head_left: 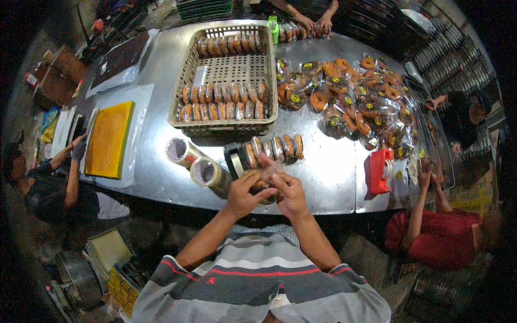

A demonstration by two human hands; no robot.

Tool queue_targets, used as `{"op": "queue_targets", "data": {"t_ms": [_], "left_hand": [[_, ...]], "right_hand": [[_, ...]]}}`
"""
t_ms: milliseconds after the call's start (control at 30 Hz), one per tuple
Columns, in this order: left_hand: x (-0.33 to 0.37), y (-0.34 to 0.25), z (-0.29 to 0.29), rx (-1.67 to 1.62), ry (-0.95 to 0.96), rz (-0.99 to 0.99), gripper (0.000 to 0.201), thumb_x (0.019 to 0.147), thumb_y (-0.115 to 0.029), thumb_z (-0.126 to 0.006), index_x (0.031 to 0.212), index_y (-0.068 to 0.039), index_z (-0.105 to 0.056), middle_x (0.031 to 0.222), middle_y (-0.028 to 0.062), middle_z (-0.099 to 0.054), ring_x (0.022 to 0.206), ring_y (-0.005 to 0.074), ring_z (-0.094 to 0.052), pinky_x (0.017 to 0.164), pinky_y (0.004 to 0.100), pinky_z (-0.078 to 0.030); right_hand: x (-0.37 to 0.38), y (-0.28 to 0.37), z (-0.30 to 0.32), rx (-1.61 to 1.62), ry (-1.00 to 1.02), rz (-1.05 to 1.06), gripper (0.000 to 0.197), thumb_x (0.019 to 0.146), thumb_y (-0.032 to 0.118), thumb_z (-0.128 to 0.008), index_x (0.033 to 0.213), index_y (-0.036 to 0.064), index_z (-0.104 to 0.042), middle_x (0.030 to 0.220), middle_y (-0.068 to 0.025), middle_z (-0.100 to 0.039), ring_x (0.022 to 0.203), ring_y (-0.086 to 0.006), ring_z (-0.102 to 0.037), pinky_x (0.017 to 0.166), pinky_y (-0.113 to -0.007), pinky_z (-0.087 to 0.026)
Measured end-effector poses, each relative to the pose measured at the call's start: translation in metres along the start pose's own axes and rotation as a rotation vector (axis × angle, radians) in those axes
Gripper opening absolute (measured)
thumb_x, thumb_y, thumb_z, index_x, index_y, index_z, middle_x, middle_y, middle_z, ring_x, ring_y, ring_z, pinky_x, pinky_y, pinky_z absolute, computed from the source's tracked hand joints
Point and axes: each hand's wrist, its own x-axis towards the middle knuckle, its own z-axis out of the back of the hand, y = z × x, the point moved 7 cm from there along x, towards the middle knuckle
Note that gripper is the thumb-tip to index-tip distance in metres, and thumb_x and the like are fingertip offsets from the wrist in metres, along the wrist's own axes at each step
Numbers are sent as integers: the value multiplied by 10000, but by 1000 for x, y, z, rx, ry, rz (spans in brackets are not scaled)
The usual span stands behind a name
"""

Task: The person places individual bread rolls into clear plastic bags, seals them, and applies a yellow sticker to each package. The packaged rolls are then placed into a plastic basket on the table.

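The left hand (240, 194) and right hand (292, 197) pinch their fingers narrowly on a bagged doughnut (261, 187) between them, its clear film (271, 170) bunched — too hard a pull could tear it. Beyond, a wrapped row (278, 147) stands on the tabletop (326, 164); a nudge could topple it.

From where I stand, the left hand (240, 194) and right hand (291, 196) cover most of the doughnut packet (262, 187) between them, and its clear film (272, 170) is too blurred to trace. The far worker's body is cut off above the forearms (291, 9), the green crates (204, 9) likewise. Print on the yellow stickers (294, 98) is too small to read.
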Motion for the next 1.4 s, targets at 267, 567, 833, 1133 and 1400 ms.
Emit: {"op": "queue_targets", "data": {"t_ms": [267, 567, 833, 1133, 1400], "left_hand": [[-21, 28, 2, -330, 174, 352, 157, 905, -157, -768, 930, -11, -717, 923, 50, -680, 872, 114, -622, 790, 273, -495], [-63, 71, -1, -561, 89, 590, 149, 966, -121, -679, 883, 3, -667, 972, 53, -601, 907, 146, -579, 861, 294, -454], [-86, 45, 30, -415, -340, 377, 169, 928, -107, -639, 1064, -41, -563, 1130, 100, -531, 1004, 200, -544, 879, 331, -467], [-109, 96, 2, -1208, -238, 874, 392, 989, -224, -574, 1328, -38, -507, 1259, 124, -601, 1146, 270, -625, 979, 423, -531], [-91, 88, 37, -1073, -198, 865, 388, 987, -184, -623, 1336, -53, -516, 1222, 78, -622, 1096, 202, -641, 929, 375, -545]], "right_hand": [[-16, 19, -12, -948, -167, 398, 117, 923, 138, -729, 906, 24, -711, 855, -97, -694, 791, -214, -672, 692, -338, -513], [-32, -10, -26, -1143, -86, 353, 260, 945, 185, -714, 773, 0, -650, 713, -97, -626, 647, -205, -601, 609, -361, -461], [-70, -114, -33, -35, 75, -465, 567, 990, 266, -690, 1434, 52, -409, 1255, -92, -584, 1127, -158, -566, 926, -306, -492], [10, -110, 21, -1023, -229, -103, 462, 797, 489, -824, 850, 35, -762, 1018, -156, -666, 958, -279, -643, 832, -396, -500], [-6, -93, -3, -837, 148, 41, 336, 918, 342, -716, 836, 17, -735, 844, -153, -677, 798, -251, -674, 701, -401, -511]]}}
